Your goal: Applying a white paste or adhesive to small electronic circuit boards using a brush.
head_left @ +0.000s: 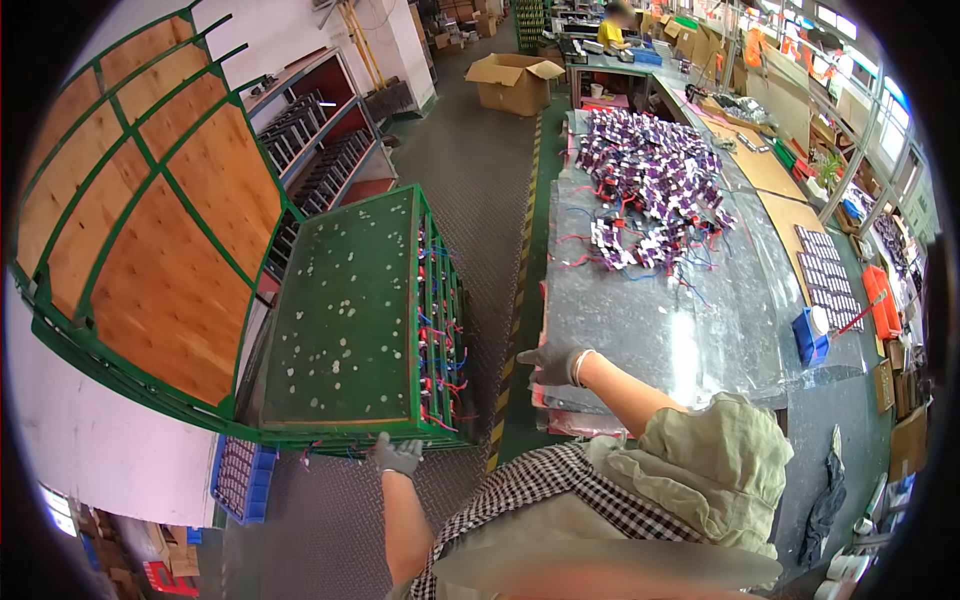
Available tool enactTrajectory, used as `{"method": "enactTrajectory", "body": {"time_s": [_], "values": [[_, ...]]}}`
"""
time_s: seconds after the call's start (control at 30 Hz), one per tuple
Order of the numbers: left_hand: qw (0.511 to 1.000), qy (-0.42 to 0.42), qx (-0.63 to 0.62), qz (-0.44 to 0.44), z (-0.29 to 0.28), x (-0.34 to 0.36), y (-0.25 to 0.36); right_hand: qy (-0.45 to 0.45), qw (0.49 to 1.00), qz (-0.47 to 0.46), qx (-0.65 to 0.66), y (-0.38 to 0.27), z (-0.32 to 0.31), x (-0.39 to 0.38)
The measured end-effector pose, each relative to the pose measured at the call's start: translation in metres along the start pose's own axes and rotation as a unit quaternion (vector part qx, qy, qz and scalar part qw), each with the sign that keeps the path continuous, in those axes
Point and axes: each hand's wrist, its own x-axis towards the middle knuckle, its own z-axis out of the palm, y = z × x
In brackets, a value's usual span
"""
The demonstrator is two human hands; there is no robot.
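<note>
My left hand (400, 456), in a grey glove, is at the near corner of a green metal rack (440, 428), its fingers closed over the bottom frame. The rack's flat green top (335, 320) is scattered with pale spots. Circuit boards with red and blue wires (432, 335) stick out along its right side in layers. My right hand (556, 362), also gloved, is held over the left edge of the grey worktable (640, 330). Its fingers reach out to the left and nothing shows in them. A large pile of purple-and-white wired boards (650, 180) lies farther up the table.
A tall green frame with wooden panels (170, 270) stands left of the rack. Below it is a blue crate (245, 480). A yellow-black floor stripe (515, 280) runs along the aisle. On the table's right are a blue bin (810, 340) and board panels (828, 275). A co-worker (612, 35) sits far back.
</note>
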Motion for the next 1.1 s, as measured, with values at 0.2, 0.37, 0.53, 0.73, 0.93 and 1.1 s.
{"method": "enactTrajectory", "body": {"time_s": [0.2, 0.37, 0.53, 0.73, 0.93, 1.1], "values": [[0.985, -0.124, 0.081, -0.093, 0.046, 0.047, 0.042, 0.018, 0.991, 0.129, 0.027, -0.081, -0.032, 0.03], [0.97, -0.205, 0.039, -0.124, 0.048, 0.038, 0.064, 0.059, 0.986, 0.101, 0.119, -0.105, 0.016, 0.058], [0.924, -0.367, 0.027, -0.104, 0.114, -0.094, 0.127, 0.103, 0.974, 0.148, 0.137, -0.097, 0.046, 0.064], [0.821, -0.543, 0.018, 0.178, 0.122, -0.145, 0.276, 0.093, 0.981, 0.138, 0.094, -0.138, 0.02, 0.087], [0.787, -0.327, 0.122, 0.508, 0.118, -0.128, 0.408, -0.012, 0.994, 0.097, 0.055, -0.151, 0.038, 0.118], [0.7, -0.094, 0.199, 0.679, 0.123, -0.102, 0.392, -0.012, 0.997, 0.078, -0.004, -0.134, 0.082, 0.154]]}}
